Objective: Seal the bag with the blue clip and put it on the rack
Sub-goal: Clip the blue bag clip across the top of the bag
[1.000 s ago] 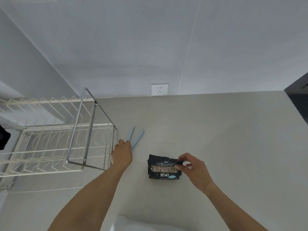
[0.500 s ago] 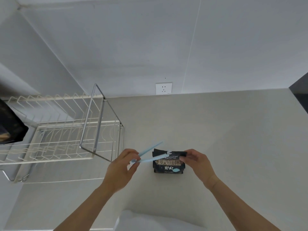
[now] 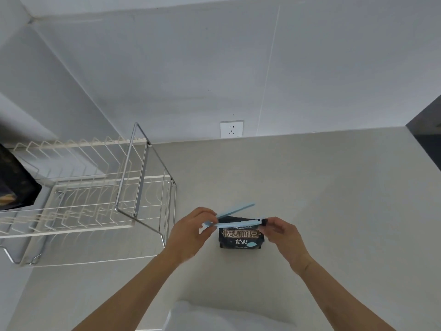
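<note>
Our left hand point(image 3: 191, 231) pinches the open blue clip point(image 3: 235, 216); our right hand point(image 3: 284, 235) grips the coffee bag point(image 3: 241, 237) top. The wire dish rack point(image 3: 95, 187) stands just left, a wall socket point(image 3: 231, 129) behind.

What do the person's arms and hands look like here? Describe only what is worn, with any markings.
Both forearms are bare up to the bottom edge of the picture: no sleeves show. The left hand and right hand wear no gloves, and no rings, watch or wristband can be seen. No markings can be made out. The fingers are bare.
</note>
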{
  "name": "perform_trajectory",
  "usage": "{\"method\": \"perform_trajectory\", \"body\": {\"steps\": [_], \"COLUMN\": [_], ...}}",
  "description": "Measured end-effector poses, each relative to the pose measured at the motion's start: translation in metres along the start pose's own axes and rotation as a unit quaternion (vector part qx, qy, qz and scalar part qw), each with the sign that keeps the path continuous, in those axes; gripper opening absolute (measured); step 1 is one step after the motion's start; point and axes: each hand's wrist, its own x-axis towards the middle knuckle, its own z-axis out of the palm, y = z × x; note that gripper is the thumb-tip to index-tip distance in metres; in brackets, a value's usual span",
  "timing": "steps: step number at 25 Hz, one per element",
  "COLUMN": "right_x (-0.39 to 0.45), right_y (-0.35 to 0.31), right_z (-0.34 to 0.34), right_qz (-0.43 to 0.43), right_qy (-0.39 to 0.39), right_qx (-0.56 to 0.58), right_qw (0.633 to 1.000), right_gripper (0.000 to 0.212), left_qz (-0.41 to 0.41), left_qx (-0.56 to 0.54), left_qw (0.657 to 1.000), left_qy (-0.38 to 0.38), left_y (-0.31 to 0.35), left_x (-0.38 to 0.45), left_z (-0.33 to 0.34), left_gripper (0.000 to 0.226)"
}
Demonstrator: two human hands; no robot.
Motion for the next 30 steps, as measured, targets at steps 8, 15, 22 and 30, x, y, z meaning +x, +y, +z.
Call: {"method": "perform_trajectory", "body": {"steps": [8,15,22,30], "right_x": [0.003,0.008,0.006,-0.002], "right_y": [0.003,0.008,0.007,0.003], "right_z": [-0.001,-0.003,0.001,-0.004], "right_qz": [0.016,0.064,0.046,0.017], "right_qy": [-0.006,0.000,-0.001,-0.039], "right_qx": [-0.014,-0.004,0.043,0.050], "right_qw": [1.000,0.998,0.998,0.998], "right_gripper": [0.028,0.040,0.027,0.021], "left_qz": [-0.103,-0.096,-0.048,0.072], "left_qx": [-0.127,-0.112,0.028,0.152], "left_qw": [0.986,0.988,0.998,0.983], "left_qy": [-0.026,-0.041,-0.033,-0.077], "left_y": [0.009,0.017,0.032,0.054], "left_x": [0.001,0.003,0.010,0.035], "left_z": [0.004,0.012,0.026,0.047], "left_gripper": [0.024,0.032,0.034,0.035]}}
